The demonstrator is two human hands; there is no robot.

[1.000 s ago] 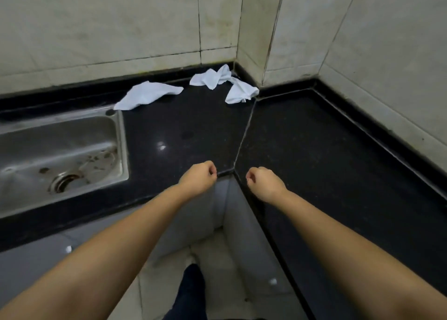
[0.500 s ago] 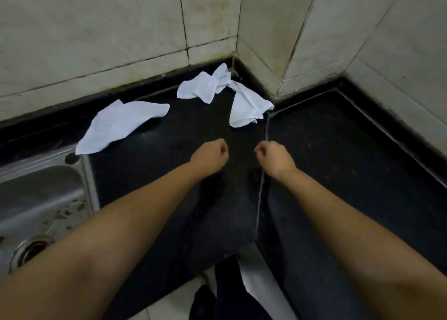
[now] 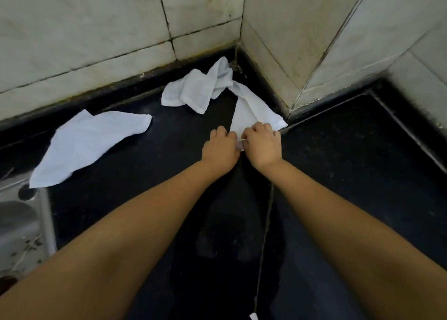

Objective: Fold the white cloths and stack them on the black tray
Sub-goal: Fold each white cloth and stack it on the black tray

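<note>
Both hands reached forward: left hand (image 3: 221,148), right hand (image 3: 262,145) now pinch near edge of limp, light crumpled white cloth (image 3: 254,111) at countertop's back corner.

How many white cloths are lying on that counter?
3: one flat near the sink, one crumpled by the back wall, one in the corner under both hands. No others show.

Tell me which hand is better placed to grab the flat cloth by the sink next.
Left. The left hand sits nearer the flat cloth; the right hand would have to cross over. Both now grip the corner cloth.
</note>
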